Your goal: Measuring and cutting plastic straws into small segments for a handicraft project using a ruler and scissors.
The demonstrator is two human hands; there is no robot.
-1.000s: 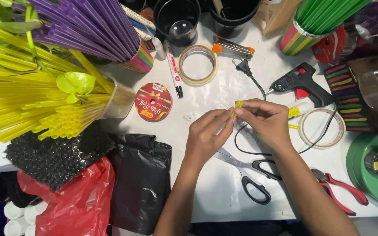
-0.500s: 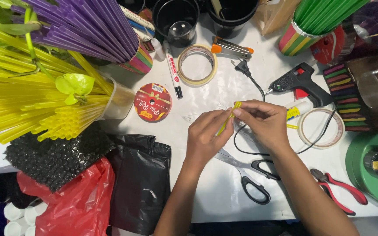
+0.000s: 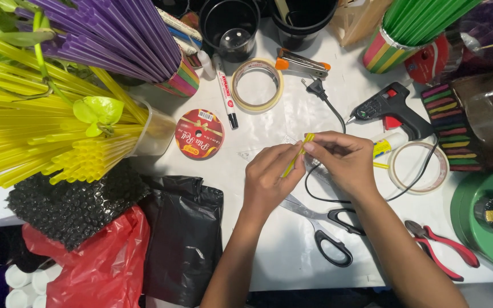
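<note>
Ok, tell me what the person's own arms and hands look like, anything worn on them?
Both arms come in from the bottom edge and are bare up to that edge: no sleeves, gloves, watch or bracelets show. The left hand and the right hand carry no rings that can be seen. The fingernails look short and unpainted, though they are small in the head view.

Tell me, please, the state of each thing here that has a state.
left hand: pinching the yellow straw piece
right hand: pinching the same piece
glue gun: lying down, its plug loose on the table
scissors: slightly open
marker: capped
pliers: handles apart
</note>
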